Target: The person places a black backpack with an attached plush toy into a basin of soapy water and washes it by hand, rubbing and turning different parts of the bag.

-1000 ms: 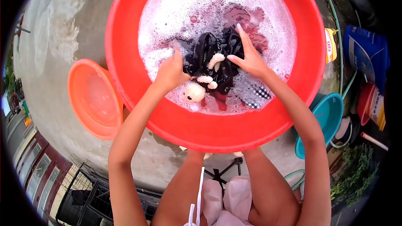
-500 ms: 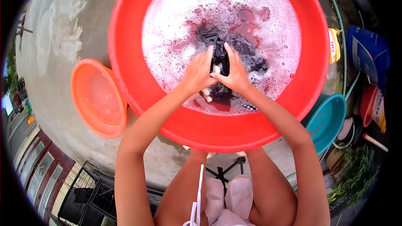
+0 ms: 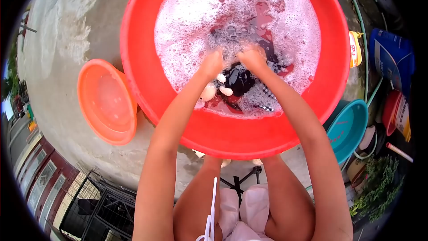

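Observation:
A big red tub (image 3: 234,138) holds foamy water (image 3: 187,22) with wet clothes in it. My left hand (image 3: 213,64) is curled and dips into the suds left of a black garment (image 3: 239,80). Curled as well, my right hand (image 3: 253,57) sits at the garment's upper right side. Both hands appear closed on the black cloth, though foam and water hide most of the fingers. White lumpy pieces (image 3: 224,90) float by my left wrist. A black-and-white checked cloth (image 3: 266,108) shows near the tub's front side.
An orange basin (image 3: 107,102) stands on the concrete left of the tub. To the right are a teal basin (image 3: 350,129), a yellow packet (image 3: 355,49), a blue bag (image 3: 392,56) and a green hose (image 3: 360,13). A black wire cage (image 3: 100,209) is at lower left.
My hands were close together, fingers pointing forward, over the black cloth. Now they are apart, curled and lower in the suds, and more black cloth shows between and below them.

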Demonstrator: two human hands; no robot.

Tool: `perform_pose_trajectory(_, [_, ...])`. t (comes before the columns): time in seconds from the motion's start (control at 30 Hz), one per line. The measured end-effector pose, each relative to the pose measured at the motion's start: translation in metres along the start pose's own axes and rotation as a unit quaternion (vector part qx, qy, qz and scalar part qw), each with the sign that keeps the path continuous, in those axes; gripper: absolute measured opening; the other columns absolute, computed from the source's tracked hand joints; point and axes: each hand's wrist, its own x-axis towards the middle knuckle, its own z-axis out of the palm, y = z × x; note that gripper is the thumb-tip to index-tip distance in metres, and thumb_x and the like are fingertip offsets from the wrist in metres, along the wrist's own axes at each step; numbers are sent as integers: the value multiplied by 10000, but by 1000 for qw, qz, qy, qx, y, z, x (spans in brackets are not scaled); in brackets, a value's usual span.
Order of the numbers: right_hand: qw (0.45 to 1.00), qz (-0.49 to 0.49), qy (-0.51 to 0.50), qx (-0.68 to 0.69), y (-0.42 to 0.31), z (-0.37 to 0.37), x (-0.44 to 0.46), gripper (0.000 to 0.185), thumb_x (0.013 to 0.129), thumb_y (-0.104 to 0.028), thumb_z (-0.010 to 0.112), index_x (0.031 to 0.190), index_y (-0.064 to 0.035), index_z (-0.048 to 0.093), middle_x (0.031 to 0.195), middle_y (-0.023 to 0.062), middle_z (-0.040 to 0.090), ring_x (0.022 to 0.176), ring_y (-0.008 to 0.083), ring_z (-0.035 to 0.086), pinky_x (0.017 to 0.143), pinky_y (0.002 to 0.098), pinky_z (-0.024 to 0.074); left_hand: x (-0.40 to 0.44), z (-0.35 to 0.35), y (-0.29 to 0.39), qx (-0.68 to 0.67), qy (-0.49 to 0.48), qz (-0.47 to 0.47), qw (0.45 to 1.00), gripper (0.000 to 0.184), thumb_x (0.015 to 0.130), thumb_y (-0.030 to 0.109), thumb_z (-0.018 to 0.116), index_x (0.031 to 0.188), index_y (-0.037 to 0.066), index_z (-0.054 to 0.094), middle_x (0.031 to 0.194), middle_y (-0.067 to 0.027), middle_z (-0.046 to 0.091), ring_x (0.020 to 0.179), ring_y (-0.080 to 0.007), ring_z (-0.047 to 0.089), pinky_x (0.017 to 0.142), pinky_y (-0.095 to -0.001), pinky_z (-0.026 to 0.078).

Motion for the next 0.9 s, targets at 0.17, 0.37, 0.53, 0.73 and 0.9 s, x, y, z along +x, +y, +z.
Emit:
perform_pose_trajectory(0.17, [997,24,-15,75,8,4,16,611,809,-539,419,1217,-87,475,1224,172,487,1103,317,486,948,376,352,-1,-8,18,-52,60,0,997,503,767,379,620,1125,42,516,914,-230,607,860,-377,578,753,-402,452])
perform_pose_trajectory(0.37, [963,-78,61,252,31,-9,-3,605,812,-470,521,1269,-99,383,1296,186,403,1159,347,417,959,402,340,-11,-55,3,-131,-46,-22,990,545,759,388,630,1132,11,507,1055,-197,565,992,-289,542,861,-341,410])
perform_pose_trajectory(0.53, [943,-250,202,83,35,-19,-35,733,759,-463,603,1339,-139,294,1358,181,290,1182,366,387,953,423,363,-50,-91,28,231,49,77,969,829,647,379,729,1303,48,346,1274,-193,406,1130,-346,443,930,-404,371])
perform_pose_trajectory(0.73, [920,-319,210,82,35,-3,-44,901,677,-456,694,1369,-111,233,1391,242,189,1243,422,278,1002,469,296,-28,-35,14,103,105,158,976,1090,576,375,773,1384,19,134,1380,-245,234,1263,-398,268,1021,-442,276])
perform_pose_trajectory(0.9, [920,-318,209,89,23,9,-48,914,662,-437,709,1360,-80,238,1355,250,245,1197,425,320,995,469,295,-21,-5,24,111,158,151,970,922,636,321,736,1373,76,241,1277,-179,380,1117,-357,413,937,-410,359])
